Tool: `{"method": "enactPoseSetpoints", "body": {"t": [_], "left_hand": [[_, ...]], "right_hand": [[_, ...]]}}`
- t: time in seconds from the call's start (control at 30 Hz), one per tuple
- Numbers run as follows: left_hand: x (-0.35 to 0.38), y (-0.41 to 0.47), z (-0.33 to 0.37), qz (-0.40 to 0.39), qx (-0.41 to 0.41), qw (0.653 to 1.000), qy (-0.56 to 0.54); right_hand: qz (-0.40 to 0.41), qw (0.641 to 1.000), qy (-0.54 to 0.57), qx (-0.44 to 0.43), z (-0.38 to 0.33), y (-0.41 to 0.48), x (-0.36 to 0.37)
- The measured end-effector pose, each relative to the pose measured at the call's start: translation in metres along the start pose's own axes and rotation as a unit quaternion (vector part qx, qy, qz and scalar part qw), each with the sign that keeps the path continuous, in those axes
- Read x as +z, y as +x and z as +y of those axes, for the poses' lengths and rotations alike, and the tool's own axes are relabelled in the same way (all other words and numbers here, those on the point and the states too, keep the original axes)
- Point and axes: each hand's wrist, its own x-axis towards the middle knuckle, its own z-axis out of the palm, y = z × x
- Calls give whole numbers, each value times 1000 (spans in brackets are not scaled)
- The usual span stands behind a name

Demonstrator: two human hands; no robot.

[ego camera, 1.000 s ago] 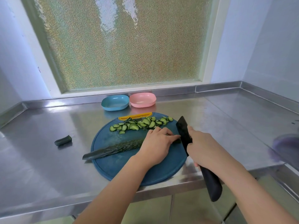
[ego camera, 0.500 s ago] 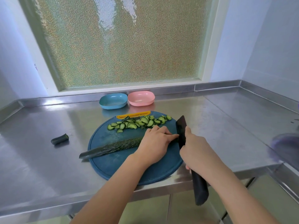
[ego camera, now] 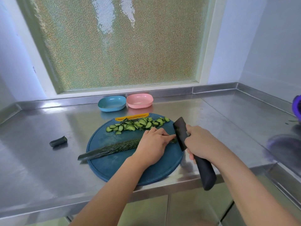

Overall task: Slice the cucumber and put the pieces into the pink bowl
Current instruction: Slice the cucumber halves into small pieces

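We are pinning the long dark-green cucumber (ego camera: 114,147), likely firm yet slippery, near its cut end under our curled left hand (ego camera: 153,144), our right hand (ego camera: 202,142) gripping the black knife (ego camera: 180,132).

Left hand (ego camera: 151,144) curled palm-down; right hand (ego camera: 202,142) clenched.

Cutting board (ego camera: 114,168) at the front edge of the counter (ego camera: 40,168), cucumber (ego camera: 114,147) lying across it, tip past its left rim, slices (ego camera: 136,124) along its far side, left bowl (ego camera: 111,103) beside right bowl (ego camera: 139,100) behind the board, stub (ego camera: 58,141) on the counter left of it, knife (ego camera: 180,134) at the cucumber's right end
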Motion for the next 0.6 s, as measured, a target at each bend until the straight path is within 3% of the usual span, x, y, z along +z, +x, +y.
{"method": "enactPoseSetpoints", "body": {"t": [0.6], "left_hand": [[5,3,-3,14,8,1000,6]], "right_hand": [[61,997,-37,-1,4,4,38]]}}
